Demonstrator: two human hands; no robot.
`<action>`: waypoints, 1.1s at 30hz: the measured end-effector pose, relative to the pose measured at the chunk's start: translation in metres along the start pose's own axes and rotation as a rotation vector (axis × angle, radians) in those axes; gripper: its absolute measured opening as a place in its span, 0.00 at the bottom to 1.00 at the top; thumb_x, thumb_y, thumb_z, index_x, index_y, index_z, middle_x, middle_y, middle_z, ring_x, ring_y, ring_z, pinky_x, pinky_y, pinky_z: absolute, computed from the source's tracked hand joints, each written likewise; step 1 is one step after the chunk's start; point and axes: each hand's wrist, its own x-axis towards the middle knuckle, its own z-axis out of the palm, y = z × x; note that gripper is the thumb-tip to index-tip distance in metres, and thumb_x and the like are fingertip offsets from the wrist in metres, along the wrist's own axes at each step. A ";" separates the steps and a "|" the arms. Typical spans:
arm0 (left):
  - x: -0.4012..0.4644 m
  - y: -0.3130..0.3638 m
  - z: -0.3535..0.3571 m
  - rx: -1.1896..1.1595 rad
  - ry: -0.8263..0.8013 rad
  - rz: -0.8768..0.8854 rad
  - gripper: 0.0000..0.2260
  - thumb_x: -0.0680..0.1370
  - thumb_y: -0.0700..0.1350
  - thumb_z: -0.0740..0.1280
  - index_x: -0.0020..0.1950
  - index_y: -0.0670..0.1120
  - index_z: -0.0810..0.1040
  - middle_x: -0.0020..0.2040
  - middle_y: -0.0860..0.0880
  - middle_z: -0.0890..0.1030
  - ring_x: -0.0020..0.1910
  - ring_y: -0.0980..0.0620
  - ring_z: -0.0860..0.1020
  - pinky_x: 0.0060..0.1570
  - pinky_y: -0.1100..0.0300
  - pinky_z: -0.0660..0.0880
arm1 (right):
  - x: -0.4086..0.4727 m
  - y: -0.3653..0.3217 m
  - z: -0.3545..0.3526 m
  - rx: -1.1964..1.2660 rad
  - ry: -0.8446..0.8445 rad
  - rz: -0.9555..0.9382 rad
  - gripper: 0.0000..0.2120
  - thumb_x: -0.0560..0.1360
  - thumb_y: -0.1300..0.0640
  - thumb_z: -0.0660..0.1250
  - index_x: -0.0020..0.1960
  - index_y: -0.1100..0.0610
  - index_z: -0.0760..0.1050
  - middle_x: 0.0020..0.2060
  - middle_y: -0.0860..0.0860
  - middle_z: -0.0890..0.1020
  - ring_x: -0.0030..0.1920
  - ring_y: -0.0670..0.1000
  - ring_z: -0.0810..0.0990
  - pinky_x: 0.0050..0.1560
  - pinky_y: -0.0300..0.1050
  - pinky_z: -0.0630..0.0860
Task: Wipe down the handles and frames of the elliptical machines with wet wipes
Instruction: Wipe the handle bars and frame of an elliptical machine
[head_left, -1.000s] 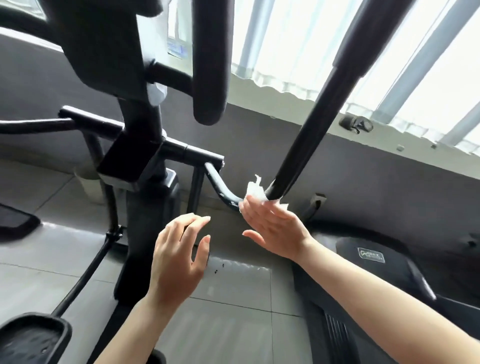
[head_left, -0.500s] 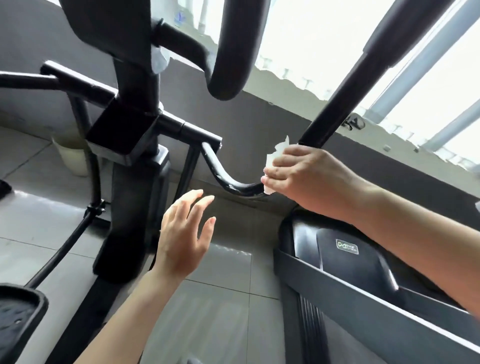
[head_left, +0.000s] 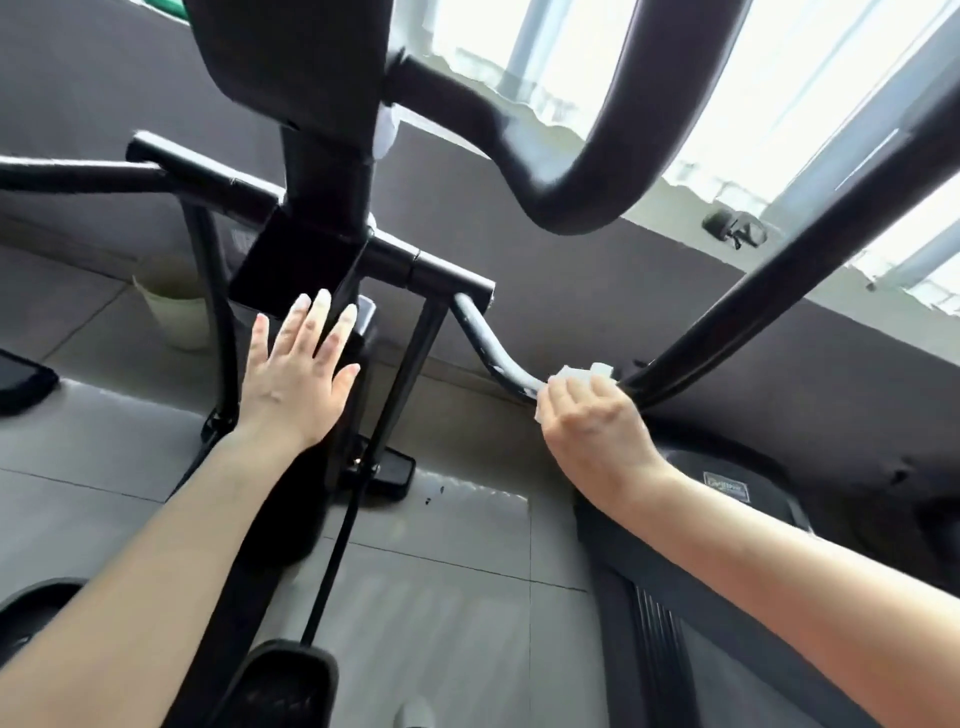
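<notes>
1. Your right hand (head_left: 592, 421) is curling its fingers around the white wet wipe (head_left: 582, 375), clamping it onto the bend of the curved bar (head_left: 493, 348) where it meets the long handle arm (head_left: 779, 270). So the right grip is pinching the wipe against the metal, and the wipe is sitting right at that joint.
2. Your left hand (head_left: 298, 374) is hovering with fingers spread, holding nothing, out in front of the center post (head_left: 332, 171). I can't tell if it's touching the frame or just floating near it.
3. The thing that matters: the curved bar's long axis is running up and to the left from your grip, toward the crossbar (head_left: 405, 260). The handle arm is shooting up and to the right instead.
4. My guess is you're picking between those two directions, and the right hand is the one already on it, so it's doing the sliding either way.
</notes>
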 end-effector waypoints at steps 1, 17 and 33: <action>0.001 -0.005 0.007 0.040 -0.045 -0.013 0.30 0.82 0.54 0.57 0.81 0.51 0.48 0.81 0.47 0.47 0.80 0.48 0.46 0.75 0.45 0.38 | -0.011 0.010 -0.003 -0.036 0.046 -0.008 0.14 0.79 0.65 0.56 0.47 0.63 0.81 0.38 0.59 0.81 0.40 0.60 0.80 0.49 0.53 0.78; 0.003 -0.041 0.030 0.125 -0.128 -0.051 0.35 0.81 0.55 0.59 0.78 0.48 0.39 0.81 0.51 0.47 0.79 0.52 0.43 0.69 0.50 0.25 | 0.064 -0.077 0.028 -0.024 -0.331 0.145 0.27 0.84 0.60 0.49 0.76 0.71 0.44 0.76 0.68 0.55 0.76 0.66 0.56 0.75 0.57 0.55; 0.009 -0.038 0.035 0.149 -0.171 -0.086 0.37 0.82 0.59 0.51 0.72 0.50 0.24 0.79 0.52 0.33 0.69 0.56 0.20 0.63 0.50 0.19 | 0.174 -0.074 0.042 0.402 -0.271 0.360 0.23 0.62 0.50 0.78 0.52 0.63 0.84 0.47 0.56 0.85 0.50 0.52 0.84 0.52 0.41 0.78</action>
